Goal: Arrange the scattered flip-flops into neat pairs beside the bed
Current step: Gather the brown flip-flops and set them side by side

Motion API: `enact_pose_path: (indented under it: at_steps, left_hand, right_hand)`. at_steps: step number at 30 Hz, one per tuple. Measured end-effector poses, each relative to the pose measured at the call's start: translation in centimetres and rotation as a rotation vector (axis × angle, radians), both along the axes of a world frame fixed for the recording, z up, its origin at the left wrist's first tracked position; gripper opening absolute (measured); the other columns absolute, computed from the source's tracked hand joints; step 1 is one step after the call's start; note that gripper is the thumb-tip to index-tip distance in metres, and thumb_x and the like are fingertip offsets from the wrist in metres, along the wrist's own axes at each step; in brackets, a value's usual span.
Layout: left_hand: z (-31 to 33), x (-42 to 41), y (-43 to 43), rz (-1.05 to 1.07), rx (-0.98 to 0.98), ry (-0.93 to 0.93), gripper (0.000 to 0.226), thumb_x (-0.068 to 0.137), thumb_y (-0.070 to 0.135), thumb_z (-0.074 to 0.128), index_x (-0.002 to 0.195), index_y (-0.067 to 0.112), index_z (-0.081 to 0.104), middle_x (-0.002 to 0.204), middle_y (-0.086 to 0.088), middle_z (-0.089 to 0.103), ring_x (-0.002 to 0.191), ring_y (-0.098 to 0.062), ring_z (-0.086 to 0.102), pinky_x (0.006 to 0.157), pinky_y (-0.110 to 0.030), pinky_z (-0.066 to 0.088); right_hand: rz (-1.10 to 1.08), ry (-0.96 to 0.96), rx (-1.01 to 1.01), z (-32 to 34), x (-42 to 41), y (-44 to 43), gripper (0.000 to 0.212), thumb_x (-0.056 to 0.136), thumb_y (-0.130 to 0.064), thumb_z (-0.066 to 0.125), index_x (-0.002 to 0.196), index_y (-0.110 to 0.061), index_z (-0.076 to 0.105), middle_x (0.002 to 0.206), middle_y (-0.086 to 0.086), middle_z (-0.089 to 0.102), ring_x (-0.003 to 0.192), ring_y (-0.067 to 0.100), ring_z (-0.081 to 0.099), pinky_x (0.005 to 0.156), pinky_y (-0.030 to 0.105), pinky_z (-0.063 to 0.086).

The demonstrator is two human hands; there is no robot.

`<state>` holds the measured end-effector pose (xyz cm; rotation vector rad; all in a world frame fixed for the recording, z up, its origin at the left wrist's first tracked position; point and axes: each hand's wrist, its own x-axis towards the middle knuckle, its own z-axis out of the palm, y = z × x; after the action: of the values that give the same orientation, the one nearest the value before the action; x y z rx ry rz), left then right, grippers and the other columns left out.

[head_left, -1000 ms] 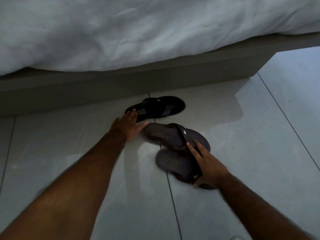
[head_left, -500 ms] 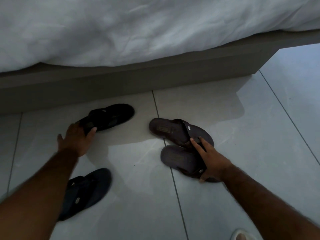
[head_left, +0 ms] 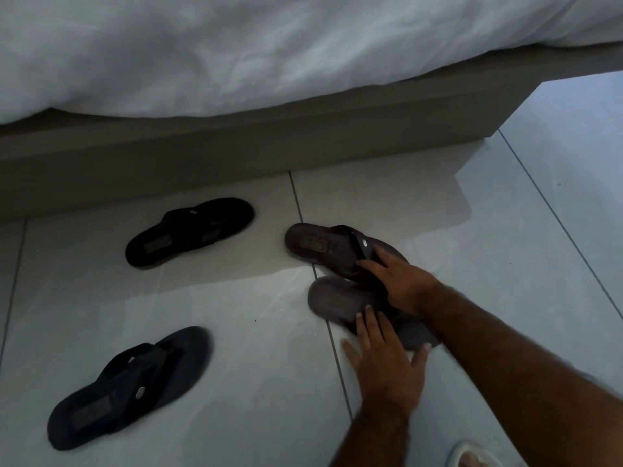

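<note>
Head view, looking down at pale floor tiles (head_left: 236, 332) beside a bed frame (head_left: 236, 153) under a white duvet (head_left: 236, 45). Right hand (head_left: 401, 281): fingers spread and flat, palm down, pressed on the strap area where two brown flip-flops overlap; nothing gripped. Far brown flip-flop (head_left: 320, 246) flat on the tile, heel end toward the left. Near brown flip-flop (head_left: 337, 299) just below it, partly under both hands, edges blurred. Left hand (head_left: 387, 365): open wide, fingers splayed, fingertips touching the near brown flip-flop's lower edge, thumb out toward the right; no closed grasp. Two darker flip-flops well apart from the hands on the left: black flip-flop (head_left: 188, 230) near the bed frame, lying slantwise; navy flip-flop (head_left: 135, 385) lower left, also slantwise, untouched. Pale rounded object (head_left: 472, 456) at the bottom edge, cut off, unclear.
</note>
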<state>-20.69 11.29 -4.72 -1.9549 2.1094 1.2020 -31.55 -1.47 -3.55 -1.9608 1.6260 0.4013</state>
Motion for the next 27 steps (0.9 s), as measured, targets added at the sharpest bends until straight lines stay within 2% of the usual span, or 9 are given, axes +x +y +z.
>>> enact_pose_path:
  at_steps: [1,3,6,8,11,15,18,22,27]
  left_hand:
    - [-0.1,-0.2,-0.1,-0.017,0.021,-0.034,0.098,0.087,0.078,0.021,0.157,0.011,0.006,0.168,-0.006,-0.008,0.155,-0.026,-0.001,0.124,-0.056,0.001]
    - [-0.2,-0.1,-0.8,-0.058,0.030,-0.066,0.102,0.087,0.079,0.018,0.157,0.006,0.002,0.168,-0.008,-0.009,0.155,-0.025,-0.001,0.124,-0.055,-0.005]
    - [-0.2,1.1,-3.4,-0.060,-0.009,-0.095,0.105,0.085,0.081,0.021,0.156,0.004,0.008,0.168,-0.011,0.007,0.155,-0.023,0.007,0.124,-0.055,-0.005]
    - [-0.2,2.2,-5.8,-0.063,-0.026,-0.090,0.111,0.080,0.086,0.024,0.156,0.005,0.011,0.168,-0.011,0.010,0.155,-0.023,0.011,0.124,-0.055,-0.002]
    - [-0.4,3.4,-10.4,-0.141,-0.045,-0.108,0.119,0.073,0.091,0.030,0.157,0.010,0.008,0.169,-0.006,0.006,0.155,-0.021,0.008,0.123,-0.058,0.000]
    - [-0.5,3.9,-16.6,-0.331,-0.031,-0.192,0.134,0.058,0.093,0.051,0.158,0.014,0.007,0.169,0.002,-0.006,0.155,-0.018,-0.006,0.121,-0.065,-0.001]
    - [-0.5,3.1,-20.0,-0.431,-0.054,-0.225,0.136,0.052,0.086,0.066,0.155,0.012,0.018,0.169,0.002,-0.004,0.155,-0.022,-0.002,0.122,-0.063,0.006]
    - [-0.5,1.3,-23.7,-0.502,-0.075,-0.246,0.135,0.053,0.073,0.079,0.154,0.006,0.019,0.169,-0.004,0.000,0.155,-0.029,0.004,0.123,-0.054,0.017]
    - [-0.5,-0.2,-26.9,-0.556,-0.143,-0.294,0.119,0.061,0.050,0.087,0.151,0.006,0.023,0.169,-0.005,0.001,0.155,-0.029,0.006,0.122,-0.054,0.022]
  right_hand:
    - [-0.044,-0.015,0.031,-0.2,0.0,0.0,0.081,0.086,-0.009,0.058,0.155,-0.034,0.022,0.167,0.010,0.000,0.152,0.032,0.015,0.120,0.046,0.029]
    - [-0.107,-0.029,0.040,-0.3,-0.4,-0.1,0.081,0.085,-0.009,0.055,0.154,-0.035,0.023,0.167,0.009,0.003,0.151,0.033,0.018,0.119,0.047,0.031]
    - [-0.213,-0.039,0.030,-0.3,-1.6,-0.5,0.077,0.086,-0.012,0.053,0.154,-0.035,0.023,0.166,0.010,0.011,0.148,0.035,0.027,0.116,0.050,0.036]
    - [-0.290,-0.044,0.011,-0.3,-2.6,-0.6,0.074,0.088,-0.016,0.053,0.154,-0.033,0.024,0.162,0.014,0.021,0.141,0.040,0.036,0.112,0.052,0.039]
    - [-0.360,-0.013,-0.035,-0.6,-4.1,-0.8,0.070,0.087,-0.024,0.057,0.152,-0.030,0.031,0.153,0.019,0.032,0.133,0.041,0.042,0.109,0.051,0.043]
    - [-0.417,0.005,-0.083,-1.2,-5.2,-1.4,0.066,0.091,-0.035,0.060,0.151,-0.033,0.032,0.153,0.019,0.030,0.134,0.039,0.038,0.110,0.048,0.041]
    - [-0.445,-0.001,-0.126,-1.8,-5.7,-2.1,0.063,0.094,-0.030,0.058,0.151,-0.037,0.031,0.148,0.019,0.032,0.132,0.038,0.037,0.107,0.048,0.042]
    - [-0.483,-0.042,-0.160,-2.3,-6.6,-3.6,0.065,0.095,-0.020,0.054,0.152,-0.038,0.028,0.147,0.021,0.031,0.133,0.040,0.031,0.110,0.051,0.039]
    - [-0.482,-0.013,-0.178,-2.2,-7.6,-6.2,0.066,0.097,-0.023,0.052,0.154,-0.040,0.023,0.149,0.022,0.031,0.134,0.040,0.032,0.108,0.051,0.041]
